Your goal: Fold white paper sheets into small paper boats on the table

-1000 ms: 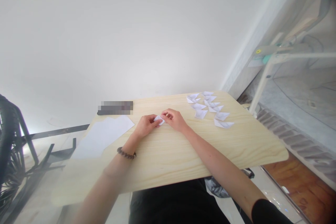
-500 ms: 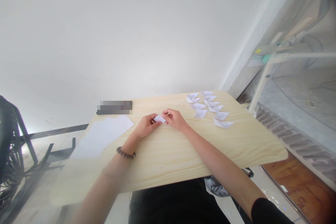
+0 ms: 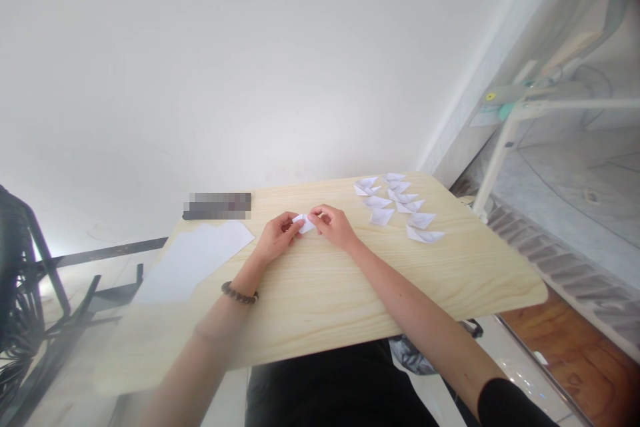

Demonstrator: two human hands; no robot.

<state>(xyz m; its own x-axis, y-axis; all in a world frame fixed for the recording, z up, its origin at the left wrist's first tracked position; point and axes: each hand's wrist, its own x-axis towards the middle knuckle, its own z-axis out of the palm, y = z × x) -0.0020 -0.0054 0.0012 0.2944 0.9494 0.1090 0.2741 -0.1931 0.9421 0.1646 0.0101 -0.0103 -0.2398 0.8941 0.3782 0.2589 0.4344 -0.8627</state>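
Note:
A small folded piece of white paper [image 3: 307,224] is held between both hands above the middle of the wooden table [image 3: 320,307]. My left hand [image 3: 278,236] pinches its left side between thumb and fingers, with a beaded bracelet on the wrist. On the other side, my right hand [image 3: 332,224] grips the paper's right edge with curled fingers. Several folded white paper boats [image 3: 382,215] stand to the right of my right hand. Flat white sheets [image 3: 200,257] lie to the left of my left hand.
A dark, pixelated object [image 3: 217,206] lies at the table's back left. Behind the table rises a white wall [image 3: 300,67]. A white metal frame [image 3: 500,160] stands beyond the right edge, and a dark chair-like frame [image 3: 45,247] is at the far left.
The small paper has turned slightly between my fingers, and my left thumb has shifted on it. Both hands stay in nearly the same place.

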